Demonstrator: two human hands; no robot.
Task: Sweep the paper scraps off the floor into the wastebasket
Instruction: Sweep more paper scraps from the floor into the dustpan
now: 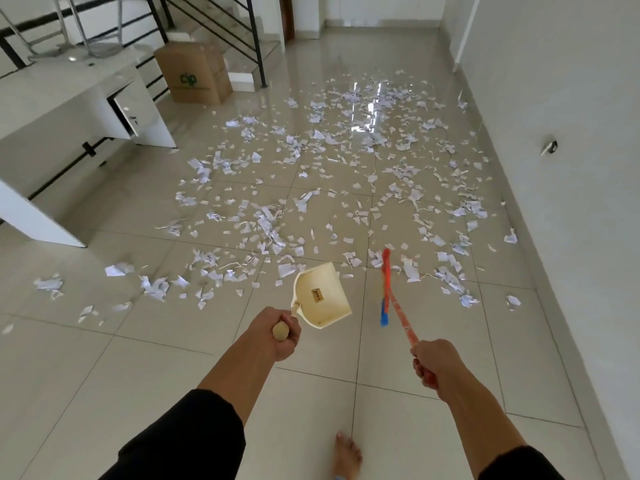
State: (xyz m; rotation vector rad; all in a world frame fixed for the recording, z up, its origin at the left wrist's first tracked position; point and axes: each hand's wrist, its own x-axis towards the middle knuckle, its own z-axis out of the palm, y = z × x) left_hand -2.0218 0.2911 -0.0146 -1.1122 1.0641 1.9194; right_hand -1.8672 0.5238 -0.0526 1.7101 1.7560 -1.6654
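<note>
White paper scraps point(332, 161) lie scattered over the glossy tiled floor, from just ahead of me to the far end of the room. My left hand point(278, 336) grips the handle of a cream dustpan point(320, 296), which hangs above the floor with its pan tilted. My right hand point(434, 363) grips the orange handle of a broom point(389, 289) whose orange and blue head points down near the closest scraps. No wastebasket is in view.
A white desk point(52, 95) with an open drawer stands at the left. A cardboard box point(194, 72) sits by a staircase with black railings at the back. A white wall point(571, 133) runs along the right. My bare foot point(346, 455) is on the tiles below.
</note>
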